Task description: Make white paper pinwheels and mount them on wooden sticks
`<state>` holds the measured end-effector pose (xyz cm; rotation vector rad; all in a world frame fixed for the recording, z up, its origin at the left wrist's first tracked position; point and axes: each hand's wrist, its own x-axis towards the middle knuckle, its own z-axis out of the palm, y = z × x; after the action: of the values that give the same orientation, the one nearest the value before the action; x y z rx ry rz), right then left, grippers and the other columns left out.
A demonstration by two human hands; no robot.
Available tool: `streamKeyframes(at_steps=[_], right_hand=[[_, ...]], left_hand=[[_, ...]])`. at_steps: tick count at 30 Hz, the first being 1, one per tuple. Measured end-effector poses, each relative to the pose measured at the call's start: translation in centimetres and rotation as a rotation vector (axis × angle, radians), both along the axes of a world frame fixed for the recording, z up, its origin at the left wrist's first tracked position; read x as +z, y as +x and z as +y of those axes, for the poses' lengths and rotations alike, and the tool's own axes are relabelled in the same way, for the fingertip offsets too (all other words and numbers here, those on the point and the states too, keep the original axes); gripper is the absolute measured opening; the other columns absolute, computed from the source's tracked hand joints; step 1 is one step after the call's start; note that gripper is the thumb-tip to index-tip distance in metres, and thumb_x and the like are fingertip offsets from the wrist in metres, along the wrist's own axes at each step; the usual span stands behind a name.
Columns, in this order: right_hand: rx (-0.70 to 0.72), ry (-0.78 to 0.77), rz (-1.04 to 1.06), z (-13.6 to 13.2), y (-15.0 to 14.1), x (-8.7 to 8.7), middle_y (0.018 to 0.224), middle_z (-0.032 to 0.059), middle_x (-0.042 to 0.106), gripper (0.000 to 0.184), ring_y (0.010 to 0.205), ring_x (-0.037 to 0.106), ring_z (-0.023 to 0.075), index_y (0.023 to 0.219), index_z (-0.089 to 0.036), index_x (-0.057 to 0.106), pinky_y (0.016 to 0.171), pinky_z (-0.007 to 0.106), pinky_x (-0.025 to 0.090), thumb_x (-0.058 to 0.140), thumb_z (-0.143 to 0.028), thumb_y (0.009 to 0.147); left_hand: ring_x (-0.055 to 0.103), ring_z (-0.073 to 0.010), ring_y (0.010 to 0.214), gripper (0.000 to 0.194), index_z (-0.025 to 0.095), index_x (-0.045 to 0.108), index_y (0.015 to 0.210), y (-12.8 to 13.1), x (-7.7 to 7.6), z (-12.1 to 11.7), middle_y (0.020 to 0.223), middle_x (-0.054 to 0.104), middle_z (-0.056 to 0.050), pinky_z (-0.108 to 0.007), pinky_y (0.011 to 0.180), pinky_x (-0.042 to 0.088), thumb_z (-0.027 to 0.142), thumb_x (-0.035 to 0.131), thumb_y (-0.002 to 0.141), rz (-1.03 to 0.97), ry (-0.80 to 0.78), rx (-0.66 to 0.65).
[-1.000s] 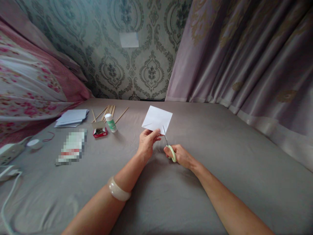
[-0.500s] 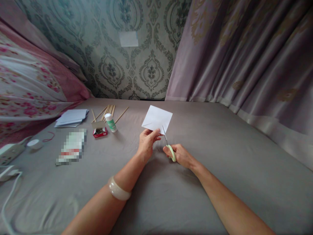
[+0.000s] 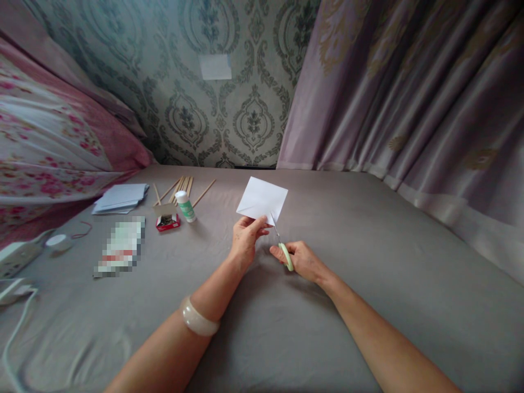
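Pinched at its near edge by my left hand [image 3: 246, 236], a white sheet of paper [image 3: 264, 196] is held up above the grey cloth. A short slit shows near the paper's left corner. My right hand [image 3: 303, 258] grips a pair of scissors [image 3: 288, 257] with pale green handles, its fingers wrapped through the loops. The scissors' blades point up and away from me and overlap the paper's lower right edge, close to my left fingertips. The lower fingers of my left hand are partly hidden behind the paper and thumb.
On the left of the grey cloth [image 3: 368, 305] lie a paper stack [image 3: 118, 197], wooden sticks [image 3: 186, 185], a glue stick [image 3: 186, 206], a small red box [image 3: 167, 221] and a blurred packet [image 3: 123, 245]. A power strip [image 3: 18, 259] with a cord sits at the far left.
The thumb of my right hand and the scissor handles have shifted slightly to the left. The paper and my left hand stay almost where they were.
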<state>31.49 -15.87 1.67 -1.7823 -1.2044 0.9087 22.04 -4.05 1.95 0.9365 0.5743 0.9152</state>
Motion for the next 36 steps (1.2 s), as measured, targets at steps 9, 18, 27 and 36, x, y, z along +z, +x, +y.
streamKeyframes(at_steps=[9,18,27,36], right_hand=[[-0.013,0.03,-0.004,-0.1,-0.1,0.2,0.055,-0.0051,0.026,0.048,0.055,0.024,0.0082,0.053,-0.019,0.039,0.049,0.024,0.019,0.056,-0.06,0.072],[-0.044,0.036,-0.008,0.1,0.1,-0.6,0.054,-0.0052,0.027,0.047,0.055,0.026,0.0083,0.053,-0.018,0.041,0.048,0.023,0.021,0.058,-0.058,0.07],[-0.073,0.095,-0.007,0.2,0.2,-0.5,0.054,-0.0052,0.03,0.051,0.054,0.026,0.0079,0.052,-0.018,0.042,0.048,0.024,0.022,0.058,-0.062,0.069],[-0.083,0.113,-0.023,0.1,0.1,0.0,0.055,-0.0051,0.031,0.052,0.055,0.026,0.009,0.054,-0.017,0.046,0.051,0.025,0.022,0.055,-0.066,0.07]], left_hand=[[0.062,-0.0122,0.059,0.027,0.013,0.063,0.07,0.0,0.3,-0.1,0.066,0.064,-0.002,-0.022,0.054,0.044,0.028,0.078,0.054,-0.006,-0.018,0.013],[0.062,-0.0122,0.058,0.025,0.012,0.062,0.067,0.0,0.5,-0.3,0.064,0.064,-0.002,-0.022,0.054,0.044,0.027,0.078,0.055,-0.016,-0.005,-0.001],[0.06,-0.0106,0.054,0.023,0.012,0.064,0.068,0.2,0.1,-0.8,0.064,0.064,-0.002,-0.022,0.053,0.044,0.024,0.078,0.055,-0.008,0.007,-0.112],[0.059,-0.0111,0.054,0.024,0.013,0.063,0.068,0.3,0.1,-1.3,0.064,0.064,-0.002,-0.022,0.05,0.043,0.025,0.078,0.053,0.008,-0.007,-0.15]])
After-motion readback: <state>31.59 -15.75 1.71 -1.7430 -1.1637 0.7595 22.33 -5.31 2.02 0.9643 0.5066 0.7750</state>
